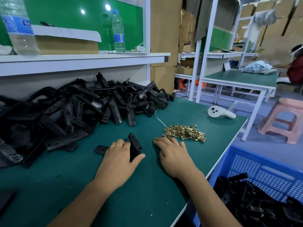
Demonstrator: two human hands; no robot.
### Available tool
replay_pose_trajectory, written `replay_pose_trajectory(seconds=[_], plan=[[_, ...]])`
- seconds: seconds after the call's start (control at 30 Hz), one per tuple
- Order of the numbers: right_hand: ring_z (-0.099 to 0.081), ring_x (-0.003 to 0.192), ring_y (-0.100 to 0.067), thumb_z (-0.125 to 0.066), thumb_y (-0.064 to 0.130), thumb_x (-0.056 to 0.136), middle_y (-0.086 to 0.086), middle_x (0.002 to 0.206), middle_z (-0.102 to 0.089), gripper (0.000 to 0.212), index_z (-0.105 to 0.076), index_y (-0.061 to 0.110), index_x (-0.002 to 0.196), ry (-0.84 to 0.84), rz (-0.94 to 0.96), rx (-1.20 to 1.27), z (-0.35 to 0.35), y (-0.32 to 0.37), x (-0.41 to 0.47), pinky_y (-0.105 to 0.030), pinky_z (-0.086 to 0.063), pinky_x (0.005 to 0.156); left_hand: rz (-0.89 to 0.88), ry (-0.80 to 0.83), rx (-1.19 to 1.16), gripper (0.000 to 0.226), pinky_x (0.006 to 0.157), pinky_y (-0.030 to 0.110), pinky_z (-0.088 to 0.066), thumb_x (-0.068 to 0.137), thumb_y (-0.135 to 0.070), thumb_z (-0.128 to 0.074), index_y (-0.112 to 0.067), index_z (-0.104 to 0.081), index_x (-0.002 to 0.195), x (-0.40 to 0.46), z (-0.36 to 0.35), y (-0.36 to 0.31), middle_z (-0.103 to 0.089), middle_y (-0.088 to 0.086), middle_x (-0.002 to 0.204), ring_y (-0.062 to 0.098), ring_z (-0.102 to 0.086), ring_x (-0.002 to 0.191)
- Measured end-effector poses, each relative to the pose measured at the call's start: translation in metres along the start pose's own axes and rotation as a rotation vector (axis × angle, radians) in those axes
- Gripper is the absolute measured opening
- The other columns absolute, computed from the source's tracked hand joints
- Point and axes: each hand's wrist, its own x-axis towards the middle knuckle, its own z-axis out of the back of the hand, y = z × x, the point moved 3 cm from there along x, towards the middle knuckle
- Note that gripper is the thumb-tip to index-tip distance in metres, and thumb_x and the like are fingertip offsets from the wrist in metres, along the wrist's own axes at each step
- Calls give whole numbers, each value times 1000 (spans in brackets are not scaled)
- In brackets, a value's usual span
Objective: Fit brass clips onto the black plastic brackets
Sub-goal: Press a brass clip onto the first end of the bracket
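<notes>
My left hand [120, 158] grips a black plastic bracket [134, 145] that stands on its edge on the green mat, thumb on its right side. My right hand [173, 153] lies palm down on the mat just right of it, fingers stretched toward a small heap of brass clips [185, 132]. Its fingertips reach the heap's near left edge; whether they hold a clip is hidden. A big pile of black brackets [82, 108] fills the left and back of the bench.
A blue crate [262, 167] with black brackets stands low at the right, past the bench edge. A white controller [219, 112] lies at the back right. Water bottles [118, 31] stand on the shelf above. A pink stool [285, 122] and another person [295, 66] are at the right.
</notes>
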Motion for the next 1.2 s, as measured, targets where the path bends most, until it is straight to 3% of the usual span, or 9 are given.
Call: replay_pose_trajectory(seconds=[0.13,0.3,0.47,0.57,0.63,0.77,0.93,1.07,1.2], plan=[[-42,125,-24,-44,13,98,4,141,-43,50,-41,23,147,-198,-42,111,6,-3,2,-40,-42,102,-2,-6,6,76,103,37,-43,90,-82,-22,-25,-56,128,2,1,0,-45,-8,112,16,-45,114],[-32,139,-17,-40,25,107,17,158,-36,46,-40,33,153,-60,64,71,0,-3,16,-41,-36,109,-18,-4,67,74,105,39,-41,93,-78,-25,-21,-55,129,3,1,-1,-46,-5,115,20,-46,117],[-49,119,-23,-50,2,101,1,120,-62,34,-73,18,120,-132,9,250,0,-9,21,-35,-44,99,-18,-5,13,76,107,37,-40,92,-79,-26,-21,-53,132,2,0,2,-45,-7,117,18,-43,118],[-56,101,-16,-59,-1,96,3,107,-56,24,-73,14,108,-206,-112,374,6,-15,10,-23,-41,83,-23,-8,6,79,109,38,-39,91,-79,-26,-20,-52,136,2,2,2,-45,-7,120,18,-43,120],[-54,87,-10,-65,3,95,6,101,-55,20,-69,18,108,-222,-194,425,9,-17,-3,-22,-41,78,-46,-7,-25,80,111,38,-37,91,-80,-28,-20,-51,138,3,3,1,-45,-8,122,17,-42,122],[-61,81,-1,-75,10,90,12,86,-66,18,-67,27,90,-366,-325,611,9,-10,-37,-12,-43,71,-224,44,-81,82,116,33,-33,90,-82,-33,-24,-46,146,2,2,-9,-41,-15,129,9,-33,125],[-71,78,-17,-77,8,89,3,81,-68,24,-62,26,89,-414,-413,995,15,-5,-49,-38,-57,77,-299,46,-92,87,113,30,-34,87,-85,-31,-24,-44,148,4,1,-13,-38,-17,128,5,-31,122],[-67,77,-12,-83,9,83,6,82,-69,24,-68,26,88,-415,-364,1063,22,-6,-53,-24,-55,72,-380,11,-137,82,118,31,-29,88,-81,-39,-24,-46,147,6,1,-27,-39,-19,125,3,-32,122],[-72,78,-13,-86,16,83,3,80,-75,14,-77,26,87,-395,-355,1148,21,-9,-52,-23,-57,73,-430,15,-162,76,120,27,-24,88,-78,-47,-26,-49,144,6,0,-30,-39,-21,121,2,-34,121]])
